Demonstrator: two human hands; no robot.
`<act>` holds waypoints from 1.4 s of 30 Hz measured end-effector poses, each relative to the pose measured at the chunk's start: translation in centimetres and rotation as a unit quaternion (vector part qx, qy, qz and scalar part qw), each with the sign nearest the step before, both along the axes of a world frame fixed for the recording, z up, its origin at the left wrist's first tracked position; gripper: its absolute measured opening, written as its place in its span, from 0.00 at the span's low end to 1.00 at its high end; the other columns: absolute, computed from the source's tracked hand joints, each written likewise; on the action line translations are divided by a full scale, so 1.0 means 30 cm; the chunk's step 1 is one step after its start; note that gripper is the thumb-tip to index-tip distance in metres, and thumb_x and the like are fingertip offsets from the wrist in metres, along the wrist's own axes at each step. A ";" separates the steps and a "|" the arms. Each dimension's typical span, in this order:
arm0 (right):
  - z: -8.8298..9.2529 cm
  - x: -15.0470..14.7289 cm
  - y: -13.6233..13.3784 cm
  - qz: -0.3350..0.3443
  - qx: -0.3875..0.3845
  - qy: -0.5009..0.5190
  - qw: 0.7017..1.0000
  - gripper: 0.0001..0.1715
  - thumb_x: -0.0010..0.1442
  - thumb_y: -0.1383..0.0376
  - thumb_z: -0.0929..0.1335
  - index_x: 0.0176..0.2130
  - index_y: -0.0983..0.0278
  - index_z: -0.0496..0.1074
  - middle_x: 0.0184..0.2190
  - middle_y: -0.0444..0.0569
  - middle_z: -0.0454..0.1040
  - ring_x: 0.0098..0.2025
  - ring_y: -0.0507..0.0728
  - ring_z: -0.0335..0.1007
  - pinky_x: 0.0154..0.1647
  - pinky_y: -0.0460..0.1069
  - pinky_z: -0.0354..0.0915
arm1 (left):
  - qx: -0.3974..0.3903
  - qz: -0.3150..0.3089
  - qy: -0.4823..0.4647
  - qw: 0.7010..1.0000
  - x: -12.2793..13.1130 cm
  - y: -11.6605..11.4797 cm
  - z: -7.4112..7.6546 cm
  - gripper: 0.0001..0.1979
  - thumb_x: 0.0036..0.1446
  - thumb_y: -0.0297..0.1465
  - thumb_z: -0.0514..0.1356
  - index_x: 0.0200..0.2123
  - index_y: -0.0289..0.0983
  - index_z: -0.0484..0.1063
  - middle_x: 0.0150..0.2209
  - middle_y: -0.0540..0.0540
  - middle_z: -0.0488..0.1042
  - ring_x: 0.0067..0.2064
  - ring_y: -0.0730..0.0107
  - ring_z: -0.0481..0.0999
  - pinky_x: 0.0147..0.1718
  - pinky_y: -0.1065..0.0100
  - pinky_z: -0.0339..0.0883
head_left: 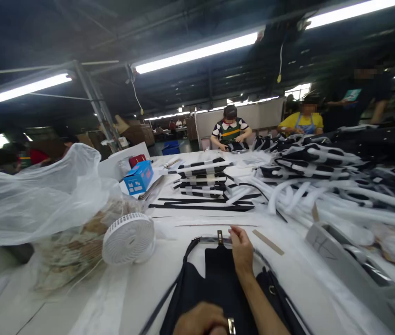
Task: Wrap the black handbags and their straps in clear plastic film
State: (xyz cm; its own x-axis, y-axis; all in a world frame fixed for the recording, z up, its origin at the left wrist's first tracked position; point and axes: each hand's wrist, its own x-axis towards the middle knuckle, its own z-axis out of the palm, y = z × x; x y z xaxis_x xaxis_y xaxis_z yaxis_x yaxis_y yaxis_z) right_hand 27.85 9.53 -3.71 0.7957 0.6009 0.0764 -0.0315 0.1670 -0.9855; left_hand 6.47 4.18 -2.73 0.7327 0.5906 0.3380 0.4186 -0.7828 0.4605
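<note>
A black bag [218, 279] lies on the white table in front of me, its flap spread away from me. At the flap's far end is a narrow tab with a gold-coloured metal clasp plate [220, 237]. My right hand [242, 251] is just right of that plate, fingers stretched out and slightly bent, with nothing visible in them. Low in the view, my left hand [200, 320] is curled over the near part of the bag, beside a shiny metal piece [231, 326]. The frame edge cuts off its fingers, and what they hold is hidden. Thin black straps curve around the bag.
A white fan [129, 238] stands left, beside a clear plastic bag [68, 251] of crumpled material. Behind are a blue box [138, 177], black strips [200, 204] and stacked wrapped pieces [202, 179]. A grey bin [351, 274] and wrapped handles [309, 190] lie right. Co-workers [231, 130] sit across the table.
</note>
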 end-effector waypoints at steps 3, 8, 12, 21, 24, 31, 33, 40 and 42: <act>-0.009 -0.001 0.014 0.045 -0.024 -0.013 0.999 0.20 0.51 0.58 0.64 0.42 0.65 0.72 0.35 0.51 0.79 0.37 0.59 0.75 0.41 0.51 0.68 | -0.123 0.116 -0.074 0.983 0.125 0.070 0.195 0.12 0.62 0.35 0.52 0.39 0.42 0.75 0.35 0.46 0.79 0.35 0.67 0.77 0.34 0.69 0.71; -0.012 0.012 0.006 0.126 -0.040 -0.042 0.990 0.15 0.48 0.61 0.65 0.36 0.64 0.75 0.30 0.48 0.80 0.35 0.60 0.75 0.39 0.51 0.68 | -0.304 0.220 -0.125 0.918 0.294 0.225 0.255 0.09 0.59 0.37 0.52 0.33 0.37 0.65 0.24 0.49 0.72 0.18 0.72 0.70 0.16 0.73 0.59; 0.017 0.006 -0.016 0.132 -0.058 -0.063 0.988 0.12 0.47 0.64 0.63 0.29 0.62 0.75 0.27 0.46 0.78 0.33 0.59 0.73 0.38 0.51 0.66 | -0.378 0.215 -0.128 0.891 0.245 0.261 0.141 0.19 0.62 0.45 0.44 0.33 0.36 0.63 0.20 0.51 0.67 0.15 0.72 0.68 0.13 0.73 0.59; 0.038 -0.012 -0.049 0.183 -0.060 -0.124 0.973 0.14 0.45 0.65 0.63 0.32 0.63 0.75 0.30 0.46 0.78 0.34 0.58 0.73 0.39 0.51 0.67 | -0.304 0.113 -0.230 0.918 0.263 0.204 0.063 0.15 0.59 0.39 0.54 0.45 0.39 0.70 0.38 0.47 0.71 0.32 0.70 0.71 0.27 0.70 0.67; 0.030 0.002 -0.048 0.188 -0.081 -0.132 0.970 0.19 0.45 0.64 0.65 0.38 0.64 0.76 0.35 0.48 0.79 0.36 0.59 0.75 0.42 0.52 0.67 | -0.285 0.153 -0.242 0.915 0.287 0.219 0.048 0.12 0.60 0.40 0.53 0.38 0.39 0.71 0.37 0.47 0.71 0.34 0.69 0.71 0.32 0.69 0.67; 0.037 0.022 -0.059 0.199 -0.154 -0.130 0.959 0.16 0.47 0.60 0.68 0.35 0.65 0.79 0.32 0.50 0.81 0.35 0.61 0.76 0.41 0.53 0.68 | -0.357 0.172 -0.231 0.888 0.303 0.281 0.012 0.16 0.60 0.45 0.52 0.30 0.39 0.64 0.17 0.57 0.60 0.17 0.75 0.60 0.17 0.74 0.56; 0.040 0.022 -0.061 0.204 -0.150 -0.146 0.956 0.15 0.48 0.60 0.68 0.34 0.64 0.80 0.33 0.50 0.81 0.37 0.61 0.76 0.44 0.54 0.67 | -0.370 0.173 -0.238 0.881 0.307 0.286 0.007 0.17 0.59 0.46 0.52 0.30 0.39 0.63 0.16 0.57 0.60 0.17 0.76 0.60 0.16 0.75 0.56; 0.092 0.017 -0.070 0.215 -0.151 -0.211 0.941 0.14 0.51 0.61 0.67 0.33 0.62 0.81 0.33 0.49 0.82 0.39 0.62 0.77 0.44 0.53 0.68 | -0.375 0.179 -0.263 0.871 0.311 0.285 -0.007 0.17 0.56 0.48 0.54 0.30 0.39 0.64 0.17 0.57 0.61 0.18 0.76 0.63 0.16 0.76 0.58; 0.109 0.018 -0.071 0.233 -0.150 -0.232 0.932 0.14 0.52 0.62 0.67 0.34 0.62 0.81 0.34 0.48 0.82 0.40 0.61 0.77 0.44 0.52 0.68 | -0.372 0.181 -0.267 0.871 0.310 0.288 -0.008 0.18 0.57 0.48 0.54 0.30 0.39 0.64 0.17 0.57 0.61 0.18 0.76 0.62 0.16 0.76 0.58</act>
State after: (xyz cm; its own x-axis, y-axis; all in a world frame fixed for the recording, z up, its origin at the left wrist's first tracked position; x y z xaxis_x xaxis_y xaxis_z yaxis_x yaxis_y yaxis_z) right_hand 28.40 7.39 -0.46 0.3656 0.9228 0.1213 0.4102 -0.0428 -0.9110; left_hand 15.79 12.82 -2.99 0.3091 0.9510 -0.0005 0.1466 -0.0471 0.9881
